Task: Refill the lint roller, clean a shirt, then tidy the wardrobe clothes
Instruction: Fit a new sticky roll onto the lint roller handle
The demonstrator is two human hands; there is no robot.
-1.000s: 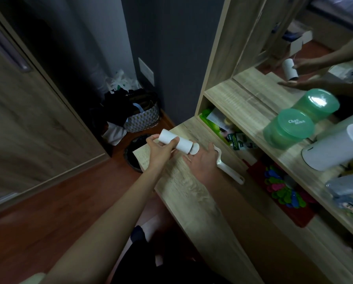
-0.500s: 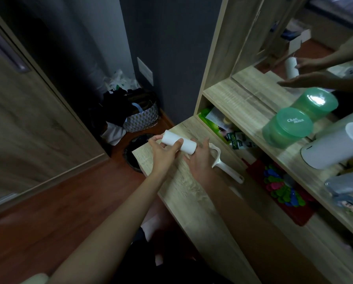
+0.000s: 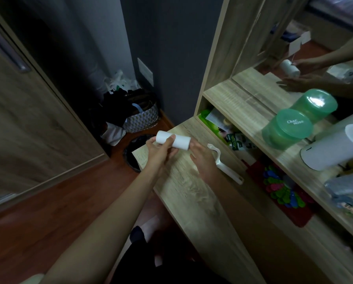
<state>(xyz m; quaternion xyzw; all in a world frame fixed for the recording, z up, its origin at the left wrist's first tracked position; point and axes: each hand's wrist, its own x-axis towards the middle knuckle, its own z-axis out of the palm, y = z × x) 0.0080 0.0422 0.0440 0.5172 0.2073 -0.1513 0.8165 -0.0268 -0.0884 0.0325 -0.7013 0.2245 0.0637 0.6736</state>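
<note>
A white lint roll refill (image 3: 179,141) is held level just above the far end of the wooden desk (image 3: 192,193). My left hand (image 3: 161,152) grips the roll around its left half, thumb on top. My right hand (image 3: 204,160) lies just right of it, fingers stretched toward the roll's right end and touching or nearly touching it. The white lint roller handle (image 3: 230,170) lies on the desk along the right side of my right hand, its hooked head pointing away from me. No shirt is in view.
A mirror (image 3: 294,37) above the shelf reflects both hands. A green lidded jar (image 3: 288,130) and a white container (image 3: 331,148) stand on the shelf. Below lies a red tray of coloured pieces (image 3: 282,191). A basket of clothes (image 3: 140,119) and a dark bin (image 3: 132,154) sit on the floor.
My left hand has lifted the roll slightly and turned it more level. My right hand rose from lying flat on the desk under the roll, its fingers now at the roll's right end.
</note>
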